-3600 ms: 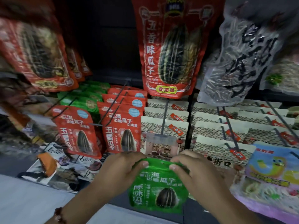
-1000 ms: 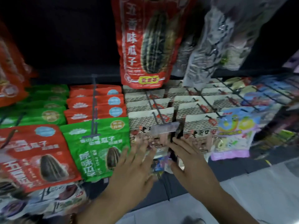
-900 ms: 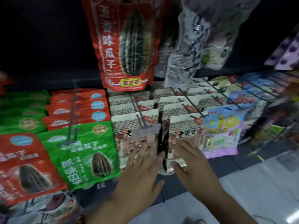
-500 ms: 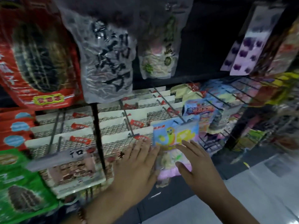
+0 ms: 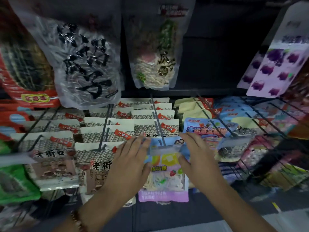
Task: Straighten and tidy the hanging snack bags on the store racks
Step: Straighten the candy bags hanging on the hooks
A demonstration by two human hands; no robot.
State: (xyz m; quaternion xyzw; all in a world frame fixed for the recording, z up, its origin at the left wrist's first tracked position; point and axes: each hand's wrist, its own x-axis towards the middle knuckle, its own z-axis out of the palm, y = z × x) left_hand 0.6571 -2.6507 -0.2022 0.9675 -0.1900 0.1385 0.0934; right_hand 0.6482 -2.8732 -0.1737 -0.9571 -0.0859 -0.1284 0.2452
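Dark store racking [image 5: 209, 52] fills my view, with wire peg hooks [image 5: 107, 126] projecting toward the camera and a pale floor strip [image 5: 284, 221] at lower right.

Upper row, largest items: a red melon-seed bag [image 5: 21, 67], cut off at the left edge; a clear bag with large black calligraphy [image 5: 80, 62], characters not legible to me; a clear noodle-like snack bag [image 5: 153, 56]; a lilac bag with purple fruit shapes [image 5: 275, 64], blurred.

Lower row: stacked cream bags with a roof-tile pattern [image 5: 55, 156], front labels reading 老街口, each with a small red tag. A green bag [image 5: 15, 185] is cut off at lower left. Goods at far right are too blurred to identify.

Task item: a pastel marshmallow bag [image 5: 165, 174] hangs at the front of a hook at centre, just right of the cream bags. Legible print: 棉花糖; the lilac base band is only partly readable. A translucent price-tag holder [image 5: 164, 149] covers its upper part. Behind it hangs a blue bag [image 5: 207, 131], text blurred.

Left hand [image 5: 130, 166]: fingers straight and spread, lying against the bag's left edge, gripping nothing. A bead bracelet [image 5: 76, 221] is on that wrist.

Right hand [image 5: 199, 161]: fingers extended against the bag's right edge. I cannot tell whether the thumb pinches the bag.
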